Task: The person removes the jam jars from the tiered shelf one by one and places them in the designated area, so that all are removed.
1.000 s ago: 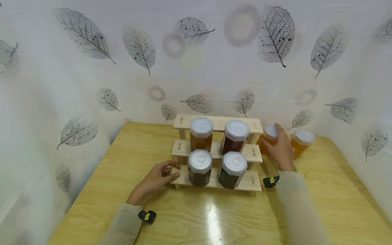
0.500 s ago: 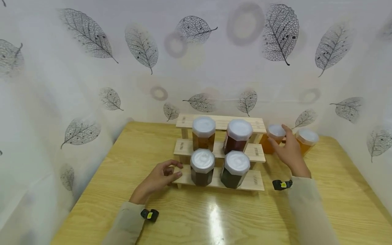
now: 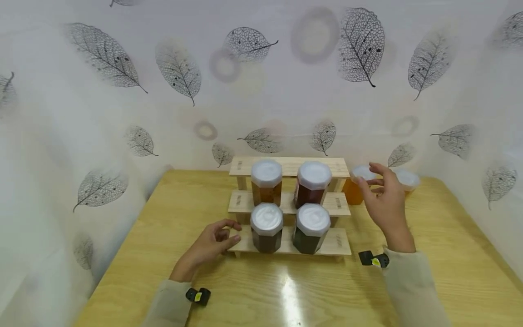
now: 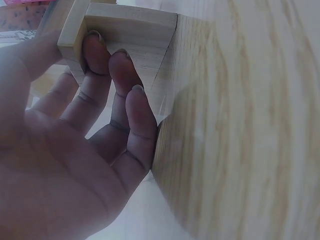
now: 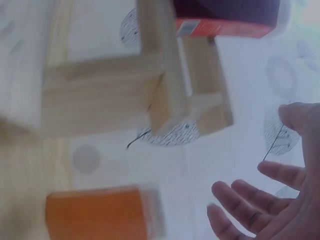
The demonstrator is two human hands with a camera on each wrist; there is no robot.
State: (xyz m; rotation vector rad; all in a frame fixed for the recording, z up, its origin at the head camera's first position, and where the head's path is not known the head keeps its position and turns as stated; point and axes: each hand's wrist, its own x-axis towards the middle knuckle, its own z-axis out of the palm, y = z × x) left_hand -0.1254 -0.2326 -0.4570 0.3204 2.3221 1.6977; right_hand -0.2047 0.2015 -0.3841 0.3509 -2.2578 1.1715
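OK, biggest first: pale backdrop (image 3: 261, 95) with dark leaf-skeleton and ring prints, spanning the rear and both sides. In front of it, the wood-grain worktop (image 3: 192, 195), bright glare streak toward the person.

Three-step wooden rack (image 3: 289, 166) stands on the worktop near its back edge. Top shelf bare, lower two carry jars.

Arms come in from the near edge: left sleeve (image 3: 168, 302) and right sleeve (image 3: 412, 288), both beige.

Left hand (image 3: 207, 246): grip pinches the bottom shelf at its left end, fingers curled against the wood. Right hand (image 3: 386, 204): grip apart, thumb and fingers spread, holding nothing. It's by the orange jar (image 3: 352, 194), with a visible gap between them in the right wrist view.

Six jars, all upright with whitish lids. That orange jar sits on the worktop just right of the rack; the second orange jar (image 3: 407, 178) is farther right, partly hidden by the right hand. Middle shelf: amber jar (image 3: 266, 194) left, dark red jar (image 3: 307, 195) right. Bottom shelf: brown jar (image 3: 267, 242) left, dark green jar (image 3: 307, 242) right.

Small stuff: black left wrist unit (image 3: 198, 296) and right wrist unit (image 3: 373, 260), yellow tag on each. Tiny dark marks on the shelf ends, unreadable.
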